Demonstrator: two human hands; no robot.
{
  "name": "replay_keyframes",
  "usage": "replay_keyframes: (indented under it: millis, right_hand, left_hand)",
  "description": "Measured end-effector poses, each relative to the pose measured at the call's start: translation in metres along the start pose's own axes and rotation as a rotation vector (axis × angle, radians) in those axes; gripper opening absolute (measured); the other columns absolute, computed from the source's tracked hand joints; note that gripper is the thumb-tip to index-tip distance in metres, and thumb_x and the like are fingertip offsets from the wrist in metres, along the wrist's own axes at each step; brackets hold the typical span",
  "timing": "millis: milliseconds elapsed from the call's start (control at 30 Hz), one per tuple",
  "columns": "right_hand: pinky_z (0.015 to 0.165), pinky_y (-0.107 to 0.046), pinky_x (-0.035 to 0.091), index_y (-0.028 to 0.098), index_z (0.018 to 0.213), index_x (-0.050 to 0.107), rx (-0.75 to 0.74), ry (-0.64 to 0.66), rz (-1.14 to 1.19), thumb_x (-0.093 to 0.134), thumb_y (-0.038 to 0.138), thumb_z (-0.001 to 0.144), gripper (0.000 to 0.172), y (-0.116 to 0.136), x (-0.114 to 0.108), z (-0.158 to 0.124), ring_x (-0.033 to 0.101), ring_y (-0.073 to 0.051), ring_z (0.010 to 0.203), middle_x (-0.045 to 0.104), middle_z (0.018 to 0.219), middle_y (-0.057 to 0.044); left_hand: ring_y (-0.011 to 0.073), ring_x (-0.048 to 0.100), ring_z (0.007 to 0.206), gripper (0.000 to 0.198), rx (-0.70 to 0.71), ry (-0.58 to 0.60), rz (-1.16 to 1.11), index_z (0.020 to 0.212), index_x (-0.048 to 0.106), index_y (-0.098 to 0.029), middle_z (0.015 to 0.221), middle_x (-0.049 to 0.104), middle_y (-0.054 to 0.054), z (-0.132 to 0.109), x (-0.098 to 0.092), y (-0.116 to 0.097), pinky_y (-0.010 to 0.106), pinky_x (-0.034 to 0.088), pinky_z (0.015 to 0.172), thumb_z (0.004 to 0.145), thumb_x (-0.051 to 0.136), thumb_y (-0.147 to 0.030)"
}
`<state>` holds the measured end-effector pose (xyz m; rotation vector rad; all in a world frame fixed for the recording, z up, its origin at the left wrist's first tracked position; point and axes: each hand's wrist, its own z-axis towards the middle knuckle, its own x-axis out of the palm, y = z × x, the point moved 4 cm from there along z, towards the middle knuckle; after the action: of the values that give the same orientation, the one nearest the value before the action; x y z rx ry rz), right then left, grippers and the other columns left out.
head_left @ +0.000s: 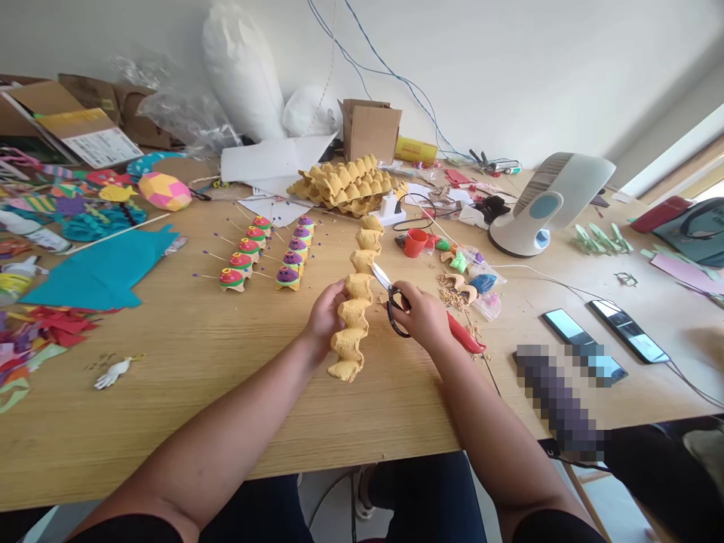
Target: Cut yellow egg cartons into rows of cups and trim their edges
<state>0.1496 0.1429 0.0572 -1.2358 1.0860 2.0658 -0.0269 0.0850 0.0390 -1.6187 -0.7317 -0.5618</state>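
Left hand (325, 317) grips one egg-carton strip (355, 305) — right hand (423, 317) holds one pair of scissors (389, 290) — two painted strips (243, 260) nearby.

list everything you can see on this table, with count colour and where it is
table: 1, light wood, fills the view
egg-carton strip: 1, yellow, centre
scissors: 1, steel blades, black and red handles, at the strip's right side
egg-carton stack: 1, yellow, far centre
painted carton rows: 2, red, green, purple, left of the strip
fan: 1, white and blue, right
phones: 2, dark, right front
cardboard box: 1, brown, behind the stack
cup: 1, red, right of the strip
paper sheet: 1, teal, left
left hand: grips the strip's left side
right hand: holds the scissors
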Motion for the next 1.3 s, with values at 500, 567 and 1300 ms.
replay_keyframes:
  millis: [500, 567, 1300]
  right_hand:
    - [0.061, -0.027, 0.031, 0.027, 0.12, 0.067, 0.022, -0.007, -0.034, 0.063, 0.045, 0.095, 0.031, 0.002, -0.004, -0.001, 0.061, -0.02, 0.069, 0.072, 0.078, -0.001]
    - [0.061, -0.027, 0.031, 0.028, 0.12, 0.067, 0.015, -0.009, -0.03, 0.064, 0.044, 0.095, 0.03, 0.002, -0.004, -0.001, 0.062, -0.02, 0.07, 0.072, 0.079, -0.001]
    - [0.072, -0.032, 0.04, 0.024, 0.12, 0.064, -0.065, -0.083, -0.057, 0.062, 0.043, 0.096, 0.031, 0.005, -0.008, 0.001, 0.065, -0.024, 0.085, 0.073, 0.095, -0.006]
  left_hand:
    - [0.0143, 0.054, 0.052, 0.031, -0.082, 0.004, 0.001, 0.102, 0.074, -0.023, 0.067, 0.065, 0.002, -0.005, 0.002, 0.0, 0.024, 0.045, 0.051, 0.101, 0.047, -0.038]
    - [0.0149, 0.056, 0.052, 0.03, -0.083, 0.003, -0.033, 0.102, 0.074, -0.023, 0.067, 0.066, 0.003, -0.005, 0.0, 0.001, 0.024, 0.044, 0.05, 0.101, 0.047, -0.034]
    - [0.0164, 0.063, 0.053, 0.019, -0.065, -0.024, -0.147, 0.09, 0.07, -0.018, 0.071, 0.072, 0.003, 0.0, -0.002, 0.007, 0.026, 0.048, 0.049, 0.096, 0.057, -0.03]
